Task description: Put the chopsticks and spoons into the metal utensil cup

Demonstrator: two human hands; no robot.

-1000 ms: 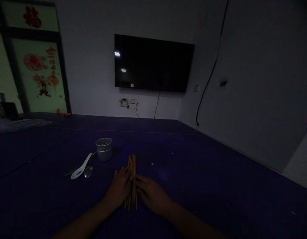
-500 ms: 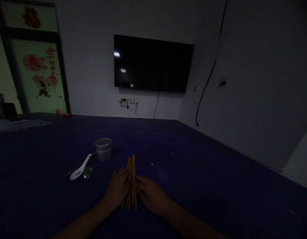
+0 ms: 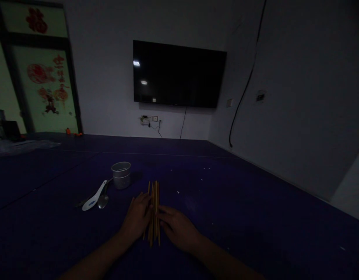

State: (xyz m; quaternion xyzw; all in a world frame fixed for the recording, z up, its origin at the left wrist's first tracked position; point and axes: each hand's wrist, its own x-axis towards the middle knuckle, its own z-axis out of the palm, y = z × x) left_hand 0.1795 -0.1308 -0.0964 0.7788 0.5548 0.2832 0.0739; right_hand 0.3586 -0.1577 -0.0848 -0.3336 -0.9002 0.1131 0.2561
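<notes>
A bundle of wooden chopsticks [image 3: 156, 194] lies lengthwise on the dark blue floor in front of me. My left hand [image 3: 137, 217] grips it from the left, fingers bent over the sticks and thumb along them. From the right, my right hand [image 3: 178, 230] presses thumb and fingertips against the bundle. Both hands are low, and they partly hide the middle of the sticks. Beyond my left hand stands a grey metal cup [image 3: 121, 179]. Beside it lie a white soup spoon [image 3: 92, 201], a metal spoon [image 3: 103, 201] and a dark utensil mostly covered by the white spoon.
Small white scraps [image 3: 178, 192] dot the floor on the right. A black cable [image 3: 240, 105] hangs down the right wall. A television [image 3: 179, 74] and sockets [image 3: 152, 119] are on the far wall. Clear plastic sheeting [image 3: 25, 145] lies at the far left near a door.
One chopstick has spread slightly leftward from the others at the far end, and the left fingers have shifted a little. The right hand, cup and spoons stay put.
</notes>
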